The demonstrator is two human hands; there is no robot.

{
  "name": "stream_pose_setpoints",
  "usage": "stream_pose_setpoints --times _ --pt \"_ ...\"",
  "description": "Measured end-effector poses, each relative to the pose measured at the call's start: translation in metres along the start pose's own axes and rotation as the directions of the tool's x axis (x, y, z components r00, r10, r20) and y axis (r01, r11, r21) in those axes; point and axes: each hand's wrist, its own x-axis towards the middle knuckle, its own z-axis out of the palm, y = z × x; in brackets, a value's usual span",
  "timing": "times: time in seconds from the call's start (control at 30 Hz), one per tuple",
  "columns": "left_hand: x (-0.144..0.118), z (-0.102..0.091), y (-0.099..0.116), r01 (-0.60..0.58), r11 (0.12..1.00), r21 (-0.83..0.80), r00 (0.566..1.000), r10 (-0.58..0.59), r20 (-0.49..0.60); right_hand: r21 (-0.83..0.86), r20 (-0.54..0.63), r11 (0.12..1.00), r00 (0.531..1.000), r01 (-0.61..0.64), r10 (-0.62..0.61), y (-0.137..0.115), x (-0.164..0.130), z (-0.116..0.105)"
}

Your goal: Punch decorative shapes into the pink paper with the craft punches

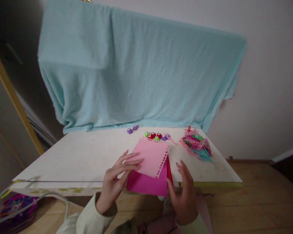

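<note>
A light pink sheet of paper [151, 156] with punched holes along its right and top edges lies slanted over a magenta sheet [148, 183]. A red sheet [169, 172] shows at their right side. My left hand [117, 180] holds the light pink sheet at its left side, fingers stretched over the top and thumb near the lower left edge. By the right edge of the sheets is my right hand [185, 191], fingers apart and curved, thumb at the magenta sheet's edge. Several small punches [153, 135] in red, green and purple sit behind the paper.
A heap of punched paper strips [196, 144] lies at the white table's [88, 156] right. Two purple punches [129, 130] stand farther back. A light blue cloth [141, 71] hangs behind. The magenta sheet overhangs the front edge. A purple bag [13, 213] is at lower left.
</note>
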Motion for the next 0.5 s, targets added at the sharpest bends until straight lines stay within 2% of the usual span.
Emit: stream_pose_setpoints --times 0.13,0.23,0.3,0.4,0.5 --pt "0.000 0.002 -0.001 0.005 1.000 -0.010 1.000 -0.005 -0.018 -0.036 -0.047 0.999 0.999 0.022 -0.024 -0.014 0.012 0.009" --pt "0.002 0.001 -0.001 -0.016 0.999 -0.031 0.999 0.017 0.039 -0.001 -0.096 1.000 0.995 0.029 -0.029 -0.021 0.015 0.013" --pt "0.002 -0.002 -0.001 -0.005 0.998 -0.059 0.994 0.012 0.109 0.001 -0.086 0.999 0.995 0.048 -0.048 -0.020 0.013 0.012" --pt "0.001 -0.003 0.002 0.048 0.995 -0.087 0.968 -0.025 0.249 -0.120 -0.066 0.980 0.983 0.160 -0.169 -0.011 0.003 0.009" --pt "-0.003 -0.002 0.007 0.086 0.993 -0.077 0.939 -0.055 0.340 -0.219 0.007 0.908 0.931 0.357 -0.365 0.000 -0.008 0.004"
